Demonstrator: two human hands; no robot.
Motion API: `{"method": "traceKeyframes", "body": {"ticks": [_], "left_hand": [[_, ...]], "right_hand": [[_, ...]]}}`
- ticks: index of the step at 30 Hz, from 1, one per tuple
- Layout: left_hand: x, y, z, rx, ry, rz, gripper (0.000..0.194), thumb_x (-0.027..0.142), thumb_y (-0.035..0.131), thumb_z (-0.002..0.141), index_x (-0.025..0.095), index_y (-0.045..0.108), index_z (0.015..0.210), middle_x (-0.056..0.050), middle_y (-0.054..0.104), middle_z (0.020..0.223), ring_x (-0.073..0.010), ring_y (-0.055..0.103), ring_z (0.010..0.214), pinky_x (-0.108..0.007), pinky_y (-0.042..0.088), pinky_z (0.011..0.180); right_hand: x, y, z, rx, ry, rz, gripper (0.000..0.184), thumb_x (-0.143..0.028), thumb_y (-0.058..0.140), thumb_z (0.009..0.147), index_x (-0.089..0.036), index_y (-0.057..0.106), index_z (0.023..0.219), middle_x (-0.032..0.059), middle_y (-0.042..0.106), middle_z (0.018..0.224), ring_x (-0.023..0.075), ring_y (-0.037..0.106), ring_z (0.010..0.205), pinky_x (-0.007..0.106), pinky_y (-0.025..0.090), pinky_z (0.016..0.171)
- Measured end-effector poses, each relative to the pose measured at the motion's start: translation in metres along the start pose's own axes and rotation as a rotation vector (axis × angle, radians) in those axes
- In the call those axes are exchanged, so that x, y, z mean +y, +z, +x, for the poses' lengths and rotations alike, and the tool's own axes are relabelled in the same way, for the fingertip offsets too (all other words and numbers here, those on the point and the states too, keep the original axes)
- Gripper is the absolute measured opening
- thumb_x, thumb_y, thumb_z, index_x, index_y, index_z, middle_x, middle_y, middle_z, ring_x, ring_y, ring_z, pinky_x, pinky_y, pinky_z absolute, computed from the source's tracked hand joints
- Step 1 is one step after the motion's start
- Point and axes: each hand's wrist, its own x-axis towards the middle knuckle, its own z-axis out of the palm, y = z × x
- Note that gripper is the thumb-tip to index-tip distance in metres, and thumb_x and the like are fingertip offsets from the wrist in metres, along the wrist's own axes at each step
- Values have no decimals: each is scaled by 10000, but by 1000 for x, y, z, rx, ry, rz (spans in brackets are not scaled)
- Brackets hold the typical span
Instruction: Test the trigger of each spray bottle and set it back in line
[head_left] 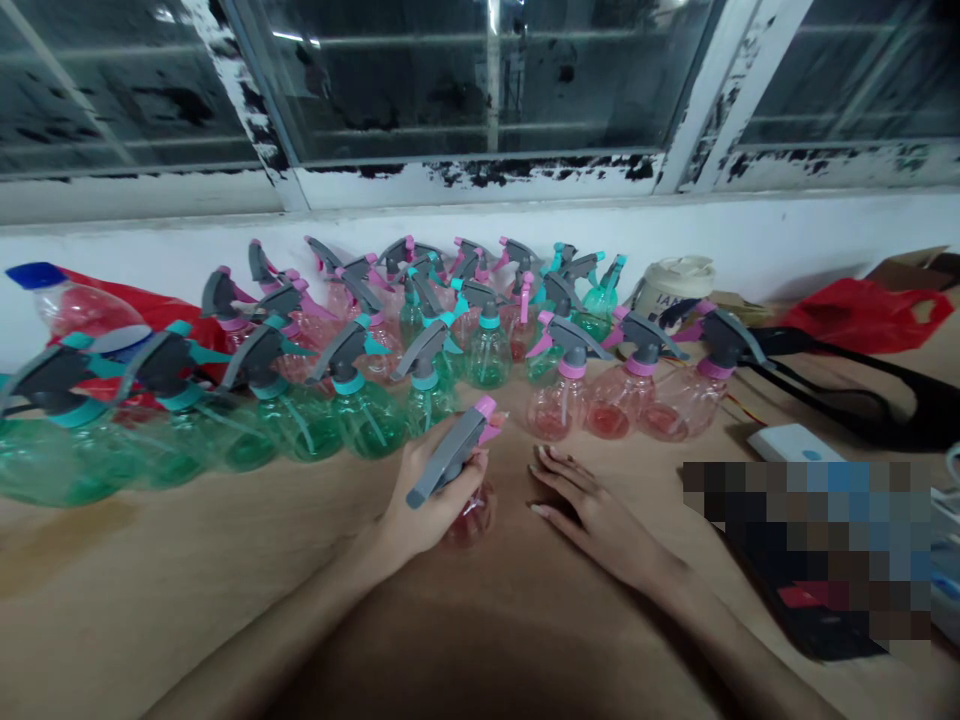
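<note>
In the head view, my left hand is wrapped round the neck of a pink spray bottle that stands on the table. Its grey trigger head with a pink nozzle tips up toward the right, and the hand hides most of the neck. To the right, my right hand lies on the tabletop with its fingers stretched out, apart from the bottle and holding nothing. Just beyond the hands stand a green spray bottle with a teal collar and a pink spray bottle.
Several more green bottles line the left, with mixed pink and teal ones behind, by the wall. A white tub, a red bag, a black strap, a white box and a dark, partly blurred device are at right.
</note>
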Motion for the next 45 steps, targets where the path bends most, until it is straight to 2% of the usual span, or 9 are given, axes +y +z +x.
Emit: {"method": "traceKeyframes", "body": {"ticks": [6,10,18,21,24,32,40,43,45], "left_hand": [[8,10,8,41,77,68,270,239,530,816,201,581,1078,-30,631,830,-156,598,706,-297,505,686],[11,25,23,54,127,47,288,276,568,806,207,568,1086,-45,656,943,-154,624,744,-298,512,735],[8,21,47,35,82,52,562,362,644,753,214,450,1260,-91,629,1135,-225,623,971,-385,494,872],[4,8,37,56,71,57,681,345,656,747,205,351,1338,-120,499,1322,-251,528,1146,-432,411,990],[1,-4,15,47,42,38,568,327,582,811,217,365,1324,-107,430,1384,-239,454,1230,-423,385,1021],[4,-24,-49,-104,-238,70,249,326,507,852,272,529,1095,-44,609,1169,-224,619,1018,-409,514,873],[-11,-17,-64,-194,-295,36,236,322,480,863,287,529,1091,-11,597,1150,-177,622,968,-351,511,871],[-16,-14,-64,-209,-276,22,227,328,482,860,283,539,1075,-9,607,1141,-179,601,1019,-344,488,904],[-17,-11,-62,-220,-267,20,226,334,487,854,276,547,1064,-16,617,1128,-184,599,1026,-344,487,902]], "right_hand": [[-38,-16,-2,4,40,199,637,-474,567,794,-300,328,1358,58,475,1352,253,457,1217,461,405,982],[-62,-17,10,107,47,217,796,-572,624,692,-271,298,1352,104,513,1281,305,515,1136,464,460,895],[-55,-9,51,305,54,-9,596,-588,577,727,-154,490,1125,141,612,1005,320,581,961,458,483,791],[-51,-11,60,316,41,-44,569,-560,587,738,-149,493,1120,141,604,1015,312,558,994,450,470,825],[-48,-14,70,338,51,-97,555,-519,586,761,-130,489,1144,157,566,1083,306,512,1062,443,445,873],[-44,-13,90,384,130,-252,632,-527,619,732,-92,519,1180,162,563,1058,328,486,1053,443,449,847],[-52,-21,81,427,170,-285,628,-539,586,755,-140,504,1233,134,596,1074,299,553,991,375,488,743],[-48,-39,63,476,220,-264,386,-507,452,855,-221,603,1066,77,617,1047,229,613,883,314,481,686],[-41,-53,53,521,289,-257,374,-492,385,888,-208,621,952,82,635,985,228,629,827,321,472,670]]}}
